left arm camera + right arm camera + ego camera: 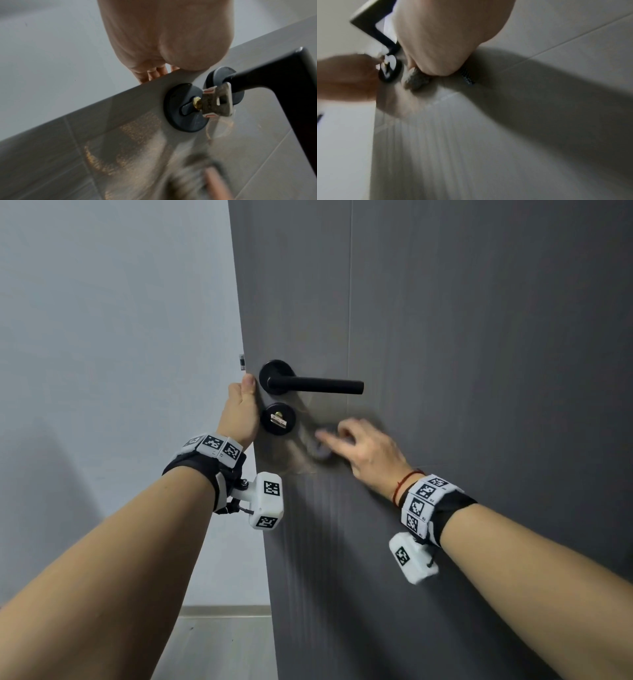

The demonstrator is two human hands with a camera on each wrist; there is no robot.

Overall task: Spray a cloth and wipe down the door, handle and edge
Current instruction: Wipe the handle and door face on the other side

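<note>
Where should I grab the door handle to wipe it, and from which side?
Grip the handle along its straight horizontal bar, coming from the free right end with the right hand and cloth. The bar stands off the door, leaving room to wrap round. Avoid the left end: the left hand holds the edge there, above the key.

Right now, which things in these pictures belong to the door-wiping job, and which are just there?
Part of the job:
- door, its face being wiped
- handle
- door edge, gripped by the left hand
- cloth, bunched under the right hand, blurred

Just there:
- key in the lock
- wall
- floor
</note>
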